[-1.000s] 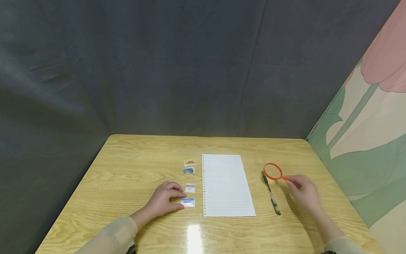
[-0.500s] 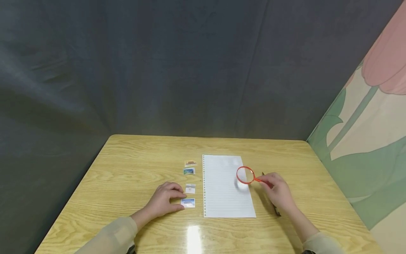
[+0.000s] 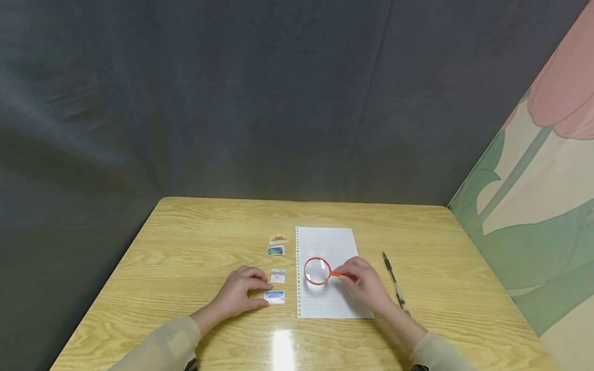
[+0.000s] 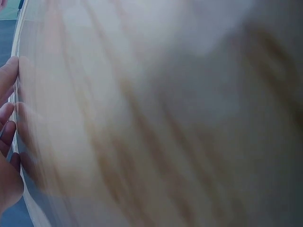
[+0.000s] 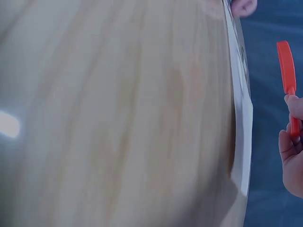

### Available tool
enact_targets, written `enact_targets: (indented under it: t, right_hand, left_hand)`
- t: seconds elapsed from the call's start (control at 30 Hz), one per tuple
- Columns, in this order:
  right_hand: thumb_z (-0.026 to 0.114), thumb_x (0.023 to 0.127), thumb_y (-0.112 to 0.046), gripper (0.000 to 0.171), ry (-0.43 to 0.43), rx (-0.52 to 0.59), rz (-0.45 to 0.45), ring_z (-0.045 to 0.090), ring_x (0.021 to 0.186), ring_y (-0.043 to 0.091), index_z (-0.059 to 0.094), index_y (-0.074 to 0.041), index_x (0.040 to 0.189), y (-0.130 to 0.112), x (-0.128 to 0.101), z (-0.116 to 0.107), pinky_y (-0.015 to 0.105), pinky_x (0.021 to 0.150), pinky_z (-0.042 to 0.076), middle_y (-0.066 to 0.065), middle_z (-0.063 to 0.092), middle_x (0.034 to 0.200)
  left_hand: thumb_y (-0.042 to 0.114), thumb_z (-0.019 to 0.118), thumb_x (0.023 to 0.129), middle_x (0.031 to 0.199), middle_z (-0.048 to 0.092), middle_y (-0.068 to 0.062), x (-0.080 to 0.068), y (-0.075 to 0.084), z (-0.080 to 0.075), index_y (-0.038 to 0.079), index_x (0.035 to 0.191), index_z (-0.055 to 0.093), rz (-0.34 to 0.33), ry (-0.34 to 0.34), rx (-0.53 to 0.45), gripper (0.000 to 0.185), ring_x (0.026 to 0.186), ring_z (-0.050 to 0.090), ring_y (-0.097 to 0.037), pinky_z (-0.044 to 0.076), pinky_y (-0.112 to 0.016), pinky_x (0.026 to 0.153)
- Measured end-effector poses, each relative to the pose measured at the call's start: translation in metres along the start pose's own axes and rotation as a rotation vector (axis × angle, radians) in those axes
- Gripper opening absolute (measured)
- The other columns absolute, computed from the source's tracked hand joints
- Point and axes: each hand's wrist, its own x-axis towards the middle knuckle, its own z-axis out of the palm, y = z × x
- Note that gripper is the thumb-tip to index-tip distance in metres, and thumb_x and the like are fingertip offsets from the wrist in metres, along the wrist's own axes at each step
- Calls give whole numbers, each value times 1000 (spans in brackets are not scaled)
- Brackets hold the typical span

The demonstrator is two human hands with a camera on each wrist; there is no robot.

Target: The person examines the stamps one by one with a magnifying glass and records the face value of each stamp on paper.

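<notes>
Nearest, the person's left hand [image 3: 241, 293] rests on the pale wooden table [image 3: 185, 247], its fingers loosely curled with the tips touching the small blue-and-white picture stamp [image 3: 275, 296] — steadying it, it seems, rather than gripping. At about three o'clock from that hand, the right hand [image 3: 364, 286] pinches the short handle of the round orange-rimmed magnifying glass [image 3: 317, 271], holding its lens above the left part of the white lined loose-leaf sheet [image 3: 334, 242]. The right wrist view shows the orange rim edge-on with fingertips closed on the handle.

Judging by this, the step in hand is carrying the lens toward the stamps; it sits at roughly two o'clock from the held stamp, near but not over it. The next move would likely call for a short shift toward eight o'clock and a steady height so the stamp comes into focus.

Farther off, a grey-white stamp [image 3: 278, 276] lies just beyond the held one, then a blue-green stamp [image 3: 276, 250] and an orange-topped stamp [image 3: 278, 239] toward twelve o'clock. A slim black pen [image 3: 394, 282] lies right of the sheet — untouched.
</notes>
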Motion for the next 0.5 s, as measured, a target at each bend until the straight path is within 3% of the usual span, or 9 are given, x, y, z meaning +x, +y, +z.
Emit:
enact_targets:
  t: [0.5]
  right_hand:
    - [81, 76, 2, 18, -98, 44, -144, 49, 78, 7, 76, -11, 88, -31, 14, 44, 21, 65, 46, -4, 61, 85]
  left_hand:
    - [33, 87, 74, 112, 65, 9, 0, -4, 2, 20, 105, 79, 33, 27, 15, 34, 107, 55, -14, 45, -46, 93]
